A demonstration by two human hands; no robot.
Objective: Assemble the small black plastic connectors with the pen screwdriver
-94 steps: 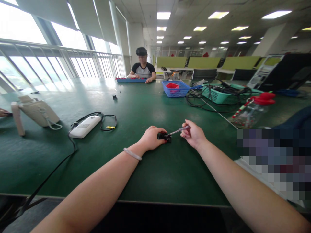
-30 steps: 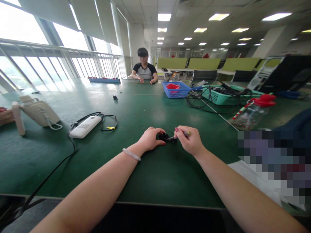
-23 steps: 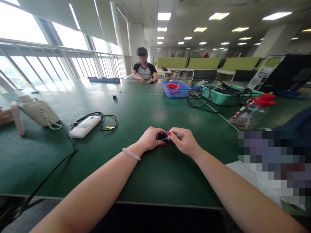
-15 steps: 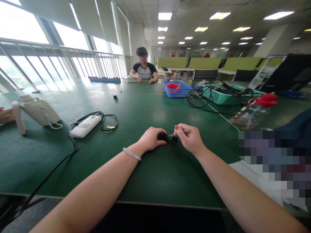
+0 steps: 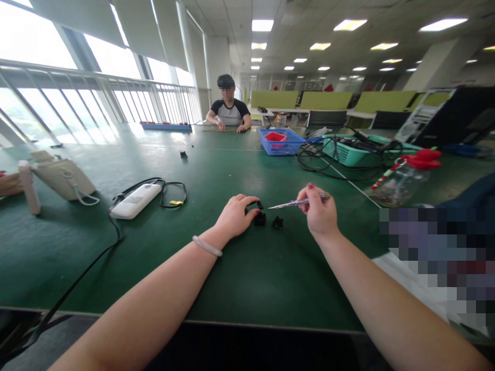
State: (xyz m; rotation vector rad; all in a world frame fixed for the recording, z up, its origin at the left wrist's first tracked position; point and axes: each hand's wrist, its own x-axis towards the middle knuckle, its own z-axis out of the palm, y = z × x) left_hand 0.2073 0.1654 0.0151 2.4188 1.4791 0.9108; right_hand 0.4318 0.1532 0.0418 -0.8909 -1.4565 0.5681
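My left hand (image 5: 236, 214), a pale bangle at its wrist, is closed with thumb and fingers around a small black plastic piece (image 5: 260, 205), partly hidden by the fingers. Just below the thumb sits a black block-shaped part (image 5: 260, 220). A second small black part (image 5: 277, 222) lies on the green table a little to the right. My right hand (image 5: 322, 214) grips a slim screwdriver (image 5: 288, 203) with a see-through handle. Its thin tip points left toward the black piece, with a small gap between them.
A white power bank (image 5: 137, 201) with a black cable lies left. Beige bag (image 5: 65, 178), blue basket (image 5: 281, 144), green basket (image 5: 348, 153) with cables and red-lidded bottle (image 5: 406, 178) stand around. Another small black part (image 5: 183, 154) lies farther off. A person (image 5: 229, 108) sits across the table.
My right hand has drawn the screwdriver back to the right, off the black parts. My left hand now holds a black piece raised above the block, which sits below the fingers.
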